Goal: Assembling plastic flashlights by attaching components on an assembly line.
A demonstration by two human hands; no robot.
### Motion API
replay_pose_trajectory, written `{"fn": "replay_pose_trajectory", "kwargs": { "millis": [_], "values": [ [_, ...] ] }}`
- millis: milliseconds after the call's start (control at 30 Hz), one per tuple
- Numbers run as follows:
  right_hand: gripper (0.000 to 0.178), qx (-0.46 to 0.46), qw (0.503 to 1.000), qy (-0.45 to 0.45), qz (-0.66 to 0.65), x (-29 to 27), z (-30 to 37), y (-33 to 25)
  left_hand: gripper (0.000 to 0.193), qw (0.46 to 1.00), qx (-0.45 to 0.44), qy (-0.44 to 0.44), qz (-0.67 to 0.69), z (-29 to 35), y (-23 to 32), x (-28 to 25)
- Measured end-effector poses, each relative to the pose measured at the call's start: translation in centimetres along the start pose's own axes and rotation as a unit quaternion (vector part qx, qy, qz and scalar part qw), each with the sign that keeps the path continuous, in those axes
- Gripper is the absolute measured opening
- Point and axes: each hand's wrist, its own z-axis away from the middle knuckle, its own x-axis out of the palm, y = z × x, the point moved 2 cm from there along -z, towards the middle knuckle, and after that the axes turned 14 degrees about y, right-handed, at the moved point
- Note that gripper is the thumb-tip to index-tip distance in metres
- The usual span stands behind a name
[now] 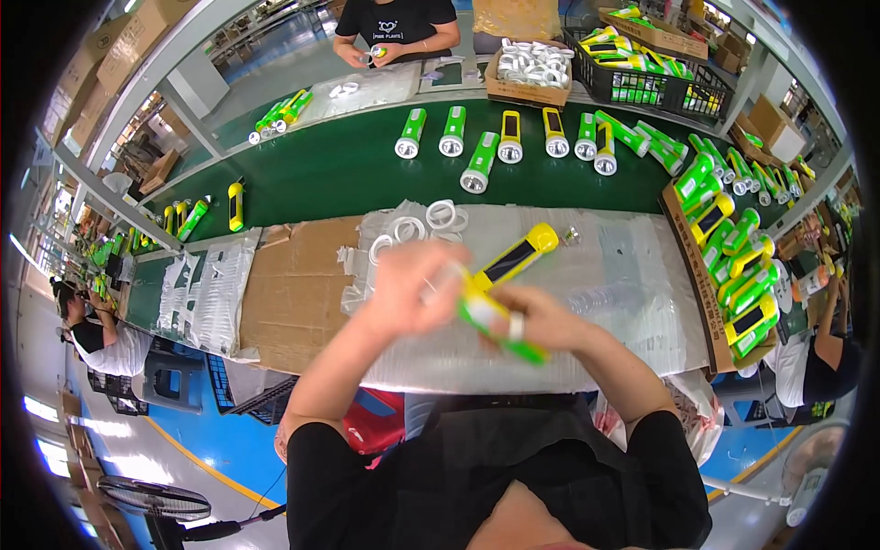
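Observation:
My right hand (pixel 543 319) is closed around a green and yellow flashlight (pixel 481 312), tilted over the work surface. My left hand (pixel 417 286) is closed at the flashlight's upper end, its fingers smeared by motion. A pale curved edge shows at those fingertips and looks like a white plastic ring (pixel 451 271). Just beyond my hands lies a yellow flashlight (pixel 518 258) with a dark panel, and a small clear part (pixel 570 236) is by its end. Several loose white rings (pixel 441 214) rest beyond my left hand.
A green conveyor belt (pixel 348 174) runs across, with several flashlights (pixel 479 162) on it. To my right stands a cardboard box (pixel 694 275) full of flashlights. Across the belt are a box of white rings (pixel 527 90), a black crate (pixel 632 92) and a person (pixel 394 32) at work.

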Motion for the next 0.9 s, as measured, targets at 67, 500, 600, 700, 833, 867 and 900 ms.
{"fn": "replay_pose_trajectory", "kwargs": {
  "millis": [67, 500, 600, 700, 833, 867, 900],
  "values": [
    [0.03, -0.154, 0.944, 0.273, 0.1, -2.7, -2.3, 2.9, 0.011, 0.985, -0.102, 0.098, -0.101, -0.8, -5.1, -1.7],
    [0.061, 0.169, 0.942, 0.286, -0.043, -6.9, -2.3, 6.7, 0.03, 0.933, -0.099, 0.091, -0.335, -0.3, -25.7, 2.2],
    [0.056, 0.176, 0.932, 0.308, -0.081, -6.9, -2.0, 6.7, 0.04, 0.96, -0.244, -0.126, -0.056, -1.5, -14.6, 8.4],
    [0.043, 0.155, 0.935, 0.301, -0.109, -6.5, -2.2, 6.9, 0.066, 0.93, -0.138, -0.335, -0.07, 1.6, -7.4, 11.2],
    [0.048, 0.136, 0.927, 0.318, -0.147, -5.9, -2.0, 6.5, 0.072, 0.949, -0.156, -0.264, -0.069, 3.9, -5.8, 11.4],
    [0.05, 0.138, 0.926, 0.323, -0.14, -5.9, -1.7, 6.4, 0.072, 0.949, -0.156, -0.267, -0.069, 4.0, -4.9, 11.3],
    [0.05, 0.138, 0.925, 0.323, -0.142, -5.6, -1.4, 6.2, 0.074, 0.96, -0.16, -0.226, -0.028, 4.1, -3.8, 11.0]
  ]
}}
